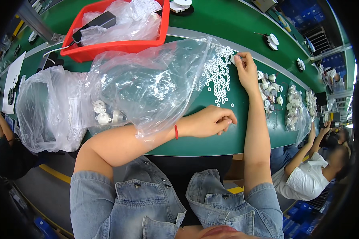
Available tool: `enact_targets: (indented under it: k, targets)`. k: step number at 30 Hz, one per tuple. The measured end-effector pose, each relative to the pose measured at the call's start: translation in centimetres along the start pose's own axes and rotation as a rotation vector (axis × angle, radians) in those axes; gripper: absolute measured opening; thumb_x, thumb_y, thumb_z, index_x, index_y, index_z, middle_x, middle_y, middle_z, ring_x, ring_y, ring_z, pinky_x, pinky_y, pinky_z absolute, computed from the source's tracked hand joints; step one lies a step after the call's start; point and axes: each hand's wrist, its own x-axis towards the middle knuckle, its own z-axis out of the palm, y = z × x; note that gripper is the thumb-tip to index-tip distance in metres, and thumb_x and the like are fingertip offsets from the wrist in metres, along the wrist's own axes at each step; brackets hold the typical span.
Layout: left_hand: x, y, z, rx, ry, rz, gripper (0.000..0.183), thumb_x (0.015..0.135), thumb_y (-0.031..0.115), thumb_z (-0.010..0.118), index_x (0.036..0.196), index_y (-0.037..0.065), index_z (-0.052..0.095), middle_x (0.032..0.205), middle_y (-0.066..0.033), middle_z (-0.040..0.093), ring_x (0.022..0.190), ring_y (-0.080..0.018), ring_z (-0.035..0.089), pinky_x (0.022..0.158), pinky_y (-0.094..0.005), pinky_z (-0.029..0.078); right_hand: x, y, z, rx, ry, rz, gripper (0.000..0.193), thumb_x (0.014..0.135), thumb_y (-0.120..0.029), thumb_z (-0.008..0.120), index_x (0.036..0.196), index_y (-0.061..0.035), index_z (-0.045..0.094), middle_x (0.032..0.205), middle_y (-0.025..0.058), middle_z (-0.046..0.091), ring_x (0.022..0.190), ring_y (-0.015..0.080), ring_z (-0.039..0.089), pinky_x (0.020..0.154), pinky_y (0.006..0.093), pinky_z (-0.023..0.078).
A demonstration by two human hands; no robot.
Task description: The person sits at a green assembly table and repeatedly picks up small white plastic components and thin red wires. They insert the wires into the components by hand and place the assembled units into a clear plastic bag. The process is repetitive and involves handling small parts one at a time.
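Many small white plastic rings (218, 75) lie spread over the green table beside the mouth of a large clear plastic bag (159, 85). My right hand (248, 71) is at the far right edge of these rings, thumb and fingertips pinched on a small white round part (233, 59), partly hidden. Nearer to me, my left hand (214, 121) hovers by the table's front with its fingers curled in; what they hold, if anything, is hidden. The clear bag drapes against my left forearm, and white plastic parts (103, 115) show through it near my elbow.
A red bin (119, 46) with clear bags and a black device stands at the far left. White parts with wires (270, 91) lie right of my right forearm, then a bagged heap (294, 107). Beyond, a conveyor (211, 20) carries white spools (272, 42). A co-worker (307, 179) sits at right.
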Motion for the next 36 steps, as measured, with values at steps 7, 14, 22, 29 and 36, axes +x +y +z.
enact_targets:
  k: [7,14,22,29,36]
  targets:
    - [0.1,-0.1,0.0,0.051,-0.012,0.028,0.024,0.097,0.011,0.045,0.110,-0.003,0.059,0.079,-0.0096,0.062,0.068,-0.0134,0.061,0.066,-0.0291,0.051,0.9,1.1,-0.4,0.012,0.105,0.045,0.026,0.093,-0.023,0.063,0.090,0.0019,0.055,0.063,0.0009,0.053,0.054,0.0061,0.041,0.048,0.0249,0.032]
    - [0.1,-0.1,0.0,0.065,-0.015,0.035,0.023,0.097,0.011,0.045,0.110,-0.003,0.059,0.080,-0.0106,0.063,0.067,-0.0142,0.062,0.065,-0.0295,0.051,1.7,1.5,0.5,0.208,-0.022,0.006,0.021,0.093,-0.018,0.062,0.094,0.0013,0.055,0.069,-0.0007,0.053,0.061,0.0041,0.043,0.052,0.0217,0.033]
    - [0.0,-0.1,-0.1,0.057,-0.025,0.042,0.023,0.097,0.011,0.046,0.109,-0.003,0.059,0.079,-0.0121,0.063,0.067,-0.0158,0.062,0.064,-0.0311,0.050,1.3,1.3,-0.3,0.186,-0.088,-0.014,0.022,0.093,-0.016,0.062,0.104,0.0016,0.055,0.078,0.0009,0.057,0.068,0.0047,0.048,0.061,0.0205,0.040]
    - [0.0,-0.2,-0.1,0.070,-0.023,0.049,0.022,0.096,0.011,0.046,0.107,-0.003,0.059,0.079,-0.0133,0.064,0.067,-0.0172,0.063,0.064,-0.0321,0.051,1.4,1.3,-0.2,0.120,-0.083,-0.016,0.023,0.092,-0.017,0.064,0.100,0.0029,0.057,0.076,0.0019,0.058,0.067,0.0053,0.049,0.059,0.0210,0.041]
    - [0.2,-0.3,0.1,0.062,-0.016,0.047,0.022,0.096,0.011,0.047,0.107,-0.003,0.060,0.079,-0.0133,0.064,0.066,-0.0174,0.063,0.063,-0.0321,0.051,1.6,1.6,-0.4,0.047,-0.088,-0.044,0.024,0.091,-0.020,0.065,0.099,0.0012,0.056,0.072,0.0036,0.057,0.062,0.0081,0.047,0.056,0.0242,0.040]
